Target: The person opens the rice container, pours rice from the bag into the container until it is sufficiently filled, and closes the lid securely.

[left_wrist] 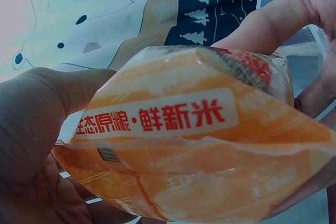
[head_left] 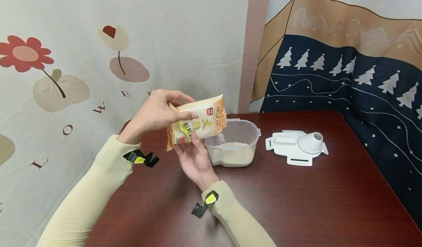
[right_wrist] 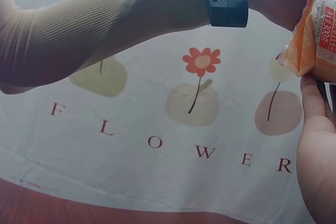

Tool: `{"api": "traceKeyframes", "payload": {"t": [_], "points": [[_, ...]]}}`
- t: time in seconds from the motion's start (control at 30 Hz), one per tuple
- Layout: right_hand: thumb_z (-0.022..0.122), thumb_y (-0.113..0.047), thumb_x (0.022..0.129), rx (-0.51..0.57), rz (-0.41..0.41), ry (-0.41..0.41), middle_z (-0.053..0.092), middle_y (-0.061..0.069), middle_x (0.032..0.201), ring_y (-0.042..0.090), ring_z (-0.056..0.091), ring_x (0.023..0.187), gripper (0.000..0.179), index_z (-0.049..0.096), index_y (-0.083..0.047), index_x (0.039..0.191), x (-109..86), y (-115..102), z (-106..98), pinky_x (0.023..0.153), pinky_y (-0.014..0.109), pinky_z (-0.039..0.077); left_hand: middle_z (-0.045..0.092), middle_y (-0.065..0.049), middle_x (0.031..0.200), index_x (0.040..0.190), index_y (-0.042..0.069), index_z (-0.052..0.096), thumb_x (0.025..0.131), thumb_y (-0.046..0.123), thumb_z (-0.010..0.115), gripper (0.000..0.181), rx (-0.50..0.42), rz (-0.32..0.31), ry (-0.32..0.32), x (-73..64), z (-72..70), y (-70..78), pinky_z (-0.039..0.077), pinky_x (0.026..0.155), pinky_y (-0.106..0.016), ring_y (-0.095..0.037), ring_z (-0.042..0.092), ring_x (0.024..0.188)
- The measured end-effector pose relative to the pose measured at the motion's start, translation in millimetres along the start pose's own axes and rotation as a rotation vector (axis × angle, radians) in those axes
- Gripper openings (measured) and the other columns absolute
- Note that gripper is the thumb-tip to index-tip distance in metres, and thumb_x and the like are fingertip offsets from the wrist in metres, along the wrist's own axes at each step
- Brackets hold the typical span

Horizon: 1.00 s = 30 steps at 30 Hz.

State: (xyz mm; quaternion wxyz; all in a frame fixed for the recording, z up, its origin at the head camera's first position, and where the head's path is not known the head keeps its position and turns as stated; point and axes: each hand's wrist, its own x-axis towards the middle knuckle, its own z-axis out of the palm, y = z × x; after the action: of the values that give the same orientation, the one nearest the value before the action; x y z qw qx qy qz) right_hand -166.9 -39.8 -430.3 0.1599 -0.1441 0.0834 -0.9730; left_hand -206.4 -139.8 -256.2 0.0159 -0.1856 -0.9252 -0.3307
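A rice bag (head_left: 211,120), white and orange with printed lettering, is held tilted above the table by both hands. My left hand (head_left: 155,111) grips its upper left part, the thumb across the front. From below, my right hand (head_left: 196,164) holds the lower edge, with the thumb against the front and the other fingers partly hidden behind. In the left wrist view the bag's folded orange end (left_wrist: 173,166) faces the camera. The bag's right end hangs over the left rim of a clear plastic container (head_left: 252,133), which holds white grains (head_left: 234,155).
To the right of the container, a white lid (head_left: 285,150) with a round spout lies on the dark red table (head_left: 296,203). A printed cloth (head_left: 197,38) hangs behind and to the left; another with white trees (head_left: 313,82) hangs at the right.
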Motion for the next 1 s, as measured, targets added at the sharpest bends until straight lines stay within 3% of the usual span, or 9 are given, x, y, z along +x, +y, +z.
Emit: {"api": "traceKeyframes", "payload": {"t": [0.43,1.0], "points": [[0.077,-0.035,0.093,0.012,-0.005,-0.001,0.061,-0.005,0.135,0.01,0.058,0.124,0.056,0.051,-0.023,0.14,0.3,2.0,0.0,0.109,0.027,0.049,0.077,0.006,0.089,0.102,0.033,0.078,0.078,0.038,0.089,0.027,0.005,-0.027,-0.019,-0.6,-0.8,-0.5,0.053,0.063,-0.036,-0.019,0.067,0.075],[0.075,-0.034,0.094,0.032,-0.01,0.02,0.058,-0.004,0.136,0.011,0.057,0.125,0.055,0.05,-0.024,0.141,0.2,0.8,1.7,0.11,0.026,0.048,0.077,0.007,0.095,0.107,0.034,0.076,0.078,0.045,0.088,0.033,-0.017,-0.002,-0.019,-1.4,1.3,-3.8,0.053,0.075,-0.037,-0.016,0.066,0.085]]}}
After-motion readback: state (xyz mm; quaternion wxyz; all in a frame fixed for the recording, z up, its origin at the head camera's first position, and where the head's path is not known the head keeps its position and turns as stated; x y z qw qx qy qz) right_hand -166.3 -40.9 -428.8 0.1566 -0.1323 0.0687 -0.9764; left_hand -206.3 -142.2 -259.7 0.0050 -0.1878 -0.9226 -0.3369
